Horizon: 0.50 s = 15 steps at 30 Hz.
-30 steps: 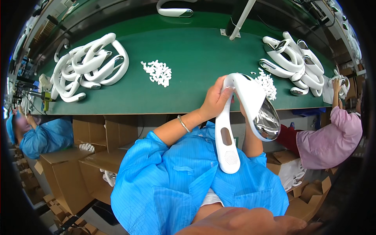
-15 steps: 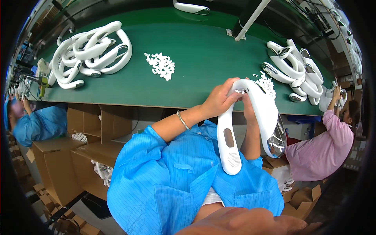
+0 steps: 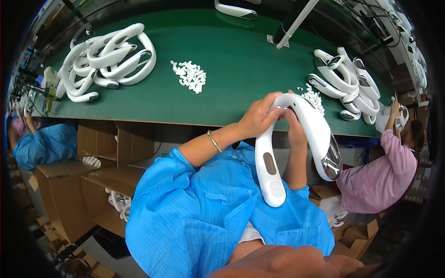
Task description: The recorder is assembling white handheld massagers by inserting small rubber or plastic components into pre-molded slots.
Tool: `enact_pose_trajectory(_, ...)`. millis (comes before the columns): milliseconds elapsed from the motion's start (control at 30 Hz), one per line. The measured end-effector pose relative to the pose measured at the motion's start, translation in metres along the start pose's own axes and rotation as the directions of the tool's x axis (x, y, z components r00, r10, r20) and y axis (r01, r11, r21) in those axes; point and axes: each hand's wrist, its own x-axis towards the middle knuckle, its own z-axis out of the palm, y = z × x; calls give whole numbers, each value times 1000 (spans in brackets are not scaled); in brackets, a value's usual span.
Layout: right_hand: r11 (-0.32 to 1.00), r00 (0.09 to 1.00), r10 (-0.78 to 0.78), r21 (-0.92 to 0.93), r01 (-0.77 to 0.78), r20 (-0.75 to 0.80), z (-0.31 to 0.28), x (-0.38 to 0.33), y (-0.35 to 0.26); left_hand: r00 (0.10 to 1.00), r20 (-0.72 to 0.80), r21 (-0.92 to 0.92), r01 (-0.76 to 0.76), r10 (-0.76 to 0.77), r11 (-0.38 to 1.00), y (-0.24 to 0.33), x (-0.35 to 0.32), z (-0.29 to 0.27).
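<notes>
A white U-shaped neck massager (image 3: 311, 124) is held up in front of my chest, just off the table's near edge. Its bend points away from me. One arm of it carries a dark oval window and a patch of small holes; the other ends in a shiny chrome oval. My left hand (image 3: 263, 116) grips the bend, with thumb and fingers pressed on its inner side. Inside the curve, my right hand (image 3: 295, 129) also closes on the bend, partly hidden by the massager. Whether a small part sits between the fingertips cannot be seen.
On the green table (image 3: 241, 65) lie a pile of white massagers (image 3: 111, 55) at left, another pile (image 3: 347, 83) at right, and small white clips (image 3: 189, 75) in two heaps. A metal post (image 3: 296, 25) stands behind. Cardboard boxes (image 3: 65, 199) and co-workers (image 3: 375, 171) flank me.
The massager has turned slightly in my hands, so its chrome end now shows more of its outer face. Both hands keep their grip near the bend.
</notes>
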Motion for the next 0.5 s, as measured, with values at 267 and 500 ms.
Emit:
enact_pose_trajectory(267, 937, 985, 39, 337, -96, 171, -14, -5, 14, 989, 42, 145, -144, 140, 979, 10, 5, 1)
enact_pose_trajectory(500, 973, 968, -164, 131, 191, -190, 18, -19, 28, 984, 41, 152, -176, 172, 973, 9, 6, 3)
